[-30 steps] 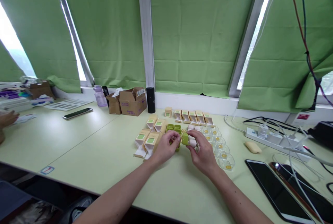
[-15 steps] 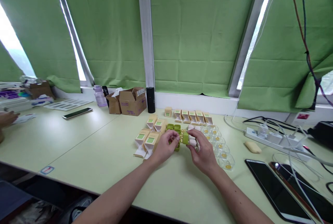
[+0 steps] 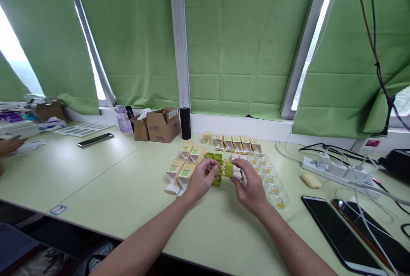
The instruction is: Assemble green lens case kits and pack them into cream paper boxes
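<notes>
Green blinds (image 3: 134, 32) over bright windows, pale-green table (image 3: 96, 177).

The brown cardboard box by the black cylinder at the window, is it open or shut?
Open: the brown cardboard box has its top flaps raised. Its contents cannot be made out.

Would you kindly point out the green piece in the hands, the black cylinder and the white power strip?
green piece (image 3: 228, 168), head view, its top face.
black cylinder (image 3: 185, 123), head view, mid-body.
white power strip (image 3: 333, 169), head view, its top.
</notes>
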